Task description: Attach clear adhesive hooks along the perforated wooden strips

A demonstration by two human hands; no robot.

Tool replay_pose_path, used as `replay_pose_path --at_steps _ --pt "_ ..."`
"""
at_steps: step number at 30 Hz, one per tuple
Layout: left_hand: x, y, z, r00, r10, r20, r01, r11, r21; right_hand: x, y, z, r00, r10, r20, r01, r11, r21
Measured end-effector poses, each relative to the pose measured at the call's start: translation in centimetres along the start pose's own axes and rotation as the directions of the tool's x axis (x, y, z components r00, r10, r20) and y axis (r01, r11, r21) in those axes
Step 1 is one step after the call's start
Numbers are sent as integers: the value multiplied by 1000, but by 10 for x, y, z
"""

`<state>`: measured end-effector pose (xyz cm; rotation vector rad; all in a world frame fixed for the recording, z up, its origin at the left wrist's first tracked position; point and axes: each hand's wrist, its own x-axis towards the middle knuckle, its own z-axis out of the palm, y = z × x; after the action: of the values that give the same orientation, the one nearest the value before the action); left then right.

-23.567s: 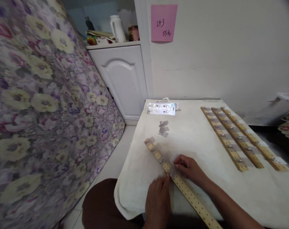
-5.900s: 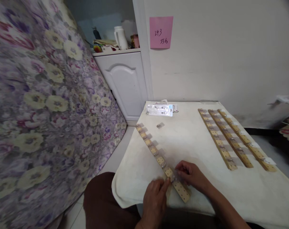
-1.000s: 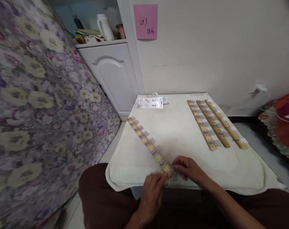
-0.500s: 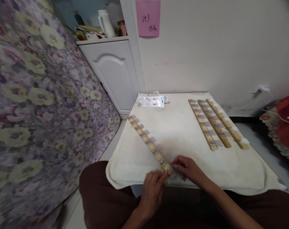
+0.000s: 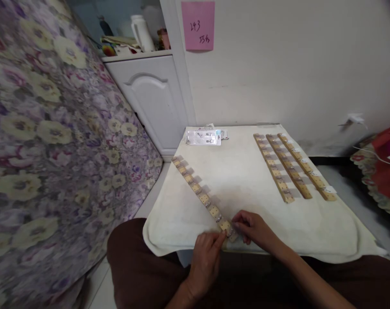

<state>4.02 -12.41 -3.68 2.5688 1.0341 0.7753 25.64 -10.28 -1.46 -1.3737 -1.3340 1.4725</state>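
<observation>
A long tan wooden strip [image 5: 204, 198] lies slantwise on the cloth-covered table, its near end close to the front edge. Small holes dot it, and clear plastic tabs stick out from its right side. My left hand [image 5: 208, 251] grips the edge of the strip near that end, with thumb and finger against it and the other fingers curled. Opposite, on the right side of the strip, my right hand [image 5: 250, 225] is closed in a pinch on a small clear plastic tab [image 5: 236, 224]. The fingers partly hide this tab.
Several similar strips [image 5: 288, 165] lie side by side on the right of the table [image 5: 240, 171]. Clear plastic packages [image 5: 203, 137] with small metal parts rest at the back left. A wall stands behind the table, and a flowered curtain [image 5: 53, 150] hangs on the left.
Both hands stay at the near end of the strip in almost the same pose. The view has shifted very slightly.
</observation>
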Motion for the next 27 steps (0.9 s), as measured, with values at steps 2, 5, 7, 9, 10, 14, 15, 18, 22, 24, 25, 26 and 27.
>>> replay_pose_path --at_steps 2,5,7,9,10,14,15,18,22,24,25,26,27 --pt "-1 0 1 1000 7 1 -7 1000 11 0 -1 0 1000 0 -4 0 1000 -3" --pt "-1 0 1 1000 17 -16 -16 999 28 -1 -1 1 1000 7 -7 -7 1000 -6" --pt "-1 0 1 999 25 -20 -24 999 34 -1 -2 1 1000 11 -8 -11 1000 -5" --pt "-1 0 2 999 31 -13 -30 999 42 -1 -2 1 1000 6 -9 -6 1000 -8" --pt "-1 0 2 999 33 -13 -33 998 50 -1 -2 1 1000 3 -10 -3 1000 -10" --pt "0 0 4 999 39 -7 -38 994 102 -2 -4 2 1000 -4 -17 3 1000 -15" --pt "0 1 4 999 39 3 -39 993 115 -2 -4 2 1000 -3 -18 3 1000 -17" --pt "1 1 3 998 39 41 -45 988 145 -2 -4 3 1000 -3 -21 2 1000 -30" --pt "2 1 1 997 34 69 -46 985 166 -2 -1 3 1000 -9 -25 7 998 -58" --pt "3 1 1 997 24 76 -37 985 170 -3 0 3 999 -31 -28 28 995 -93" --pt "3 2 0 997 22 76 -35 985 168 -4 0 3 998 -48 -32 44 992 -119" --pt "3 2 0 997 23 74 -35 985 168 -4 0 3 997 -67 -41 60 987 -149" --pt "3 2 0 997 25 71 -36 985 168 -5 -1 3 995 -87 -55 75 980 -182"
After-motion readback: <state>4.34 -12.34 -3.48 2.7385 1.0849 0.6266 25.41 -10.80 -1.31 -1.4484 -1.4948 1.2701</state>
